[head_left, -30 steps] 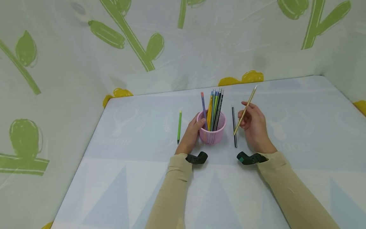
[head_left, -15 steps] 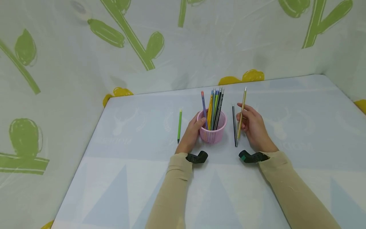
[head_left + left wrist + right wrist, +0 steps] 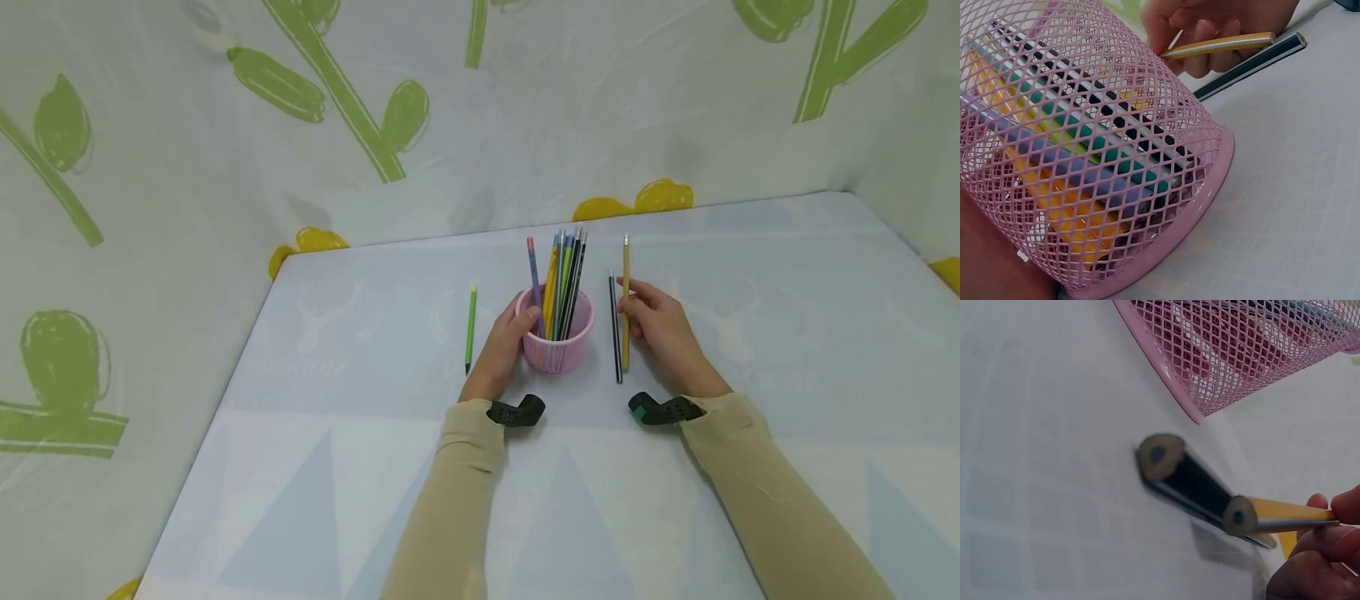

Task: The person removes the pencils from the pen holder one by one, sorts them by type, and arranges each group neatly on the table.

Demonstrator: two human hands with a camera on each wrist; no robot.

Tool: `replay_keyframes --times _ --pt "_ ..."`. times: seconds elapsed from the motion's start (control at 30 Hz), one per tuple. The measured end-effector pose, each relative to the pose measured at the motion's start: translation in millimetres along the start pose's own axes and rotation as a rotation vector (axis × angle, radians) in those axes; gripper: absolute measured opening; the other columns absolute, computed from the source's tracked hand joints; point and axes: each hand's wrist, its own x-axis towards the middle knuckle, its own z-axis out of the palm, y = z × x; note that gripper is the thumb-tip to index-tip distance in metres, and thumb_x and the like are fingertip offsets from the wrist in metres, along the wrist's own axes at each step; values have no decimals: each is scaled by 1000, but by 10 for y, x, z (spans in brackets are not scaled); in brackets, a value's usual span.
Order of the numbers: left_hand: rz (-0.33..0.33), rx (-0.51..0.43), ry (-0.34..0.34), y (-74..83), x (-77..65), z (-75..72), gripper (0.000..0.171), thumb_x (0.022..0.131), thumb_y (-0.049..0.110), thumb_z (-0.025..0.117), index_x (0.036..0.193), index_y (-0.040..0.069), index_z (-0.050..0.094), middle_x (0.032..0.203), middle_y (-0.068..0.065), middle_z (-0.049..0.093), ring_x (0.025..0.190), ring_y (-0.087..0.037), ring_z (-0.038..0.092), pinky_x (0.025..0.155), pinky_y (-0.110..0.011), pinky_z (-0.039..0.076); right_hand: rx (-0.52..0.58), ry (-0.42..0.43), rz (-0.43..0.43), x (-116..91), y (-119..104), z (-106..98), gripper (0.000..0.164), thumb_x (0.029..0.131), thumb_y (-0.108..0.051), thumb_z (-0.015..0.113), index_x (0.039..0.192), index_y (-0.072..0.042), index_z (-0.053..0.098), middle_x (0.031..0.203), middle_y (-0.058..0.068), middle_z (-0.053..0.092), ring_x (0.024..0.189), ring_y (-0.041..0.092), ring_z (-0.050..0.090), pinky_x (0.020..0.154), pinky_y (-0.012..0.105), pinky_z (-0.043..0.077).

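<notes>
My left hand [image 3: 493,358] grips the left side of a pink mesh pencil cup [image 3: 557,358], which stands on the table holding several pencils [image 3: 567,287]. To the right of the cup, my right hand [image 3: 667,337] pinches a yellow pencil [image 3: 626,267] between thumb and fingers. Its unsharpened end points toward my body, and its far end has a silvery tip. A black pencil [image 3: 615,325] lies on the table just left of it. In the right wrist view the yellow pencil [image 3: 1291,512] appears close over the black pencil [image 3: 1194,481]; whether they touch, I cannot tell.
A green pencil [image 3: 471,329] lies on the table left of my left hand. The table [image 3: 360,483] has a pale printed cover, and a patterned white curtain [image 3: 517,142] hangs behind its far edge. Both wrists carry black straps.
My right hand has turned the slanted yellow pencil nearly parallel to the black pencil and brought it left and lower. My left hand and the cup have stayed in place.
</notes>
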Motion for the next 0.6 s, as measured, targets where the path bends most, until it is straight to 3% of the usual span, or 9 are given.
replay_keyframes --times 0.27,0.6 --pt "33 -4 7 -10 7 18 55 81 59 40 131 34 40 129 12 45 120 -5 37 103 -38 22 -218 8 9 36 36 13 55 90 -23 46 141 -17 27 113 9 48 83 19 46 61 22 41" --pt "40 -1 4 -14 10 1 55 82 59 40 131 33 41 128 10 46 118 -7 40 103 -37 23 -303 -6 -50 52 46 36 60 87 -15 49 142 -21 24 120 10 49 84 21 54 65 26 45"
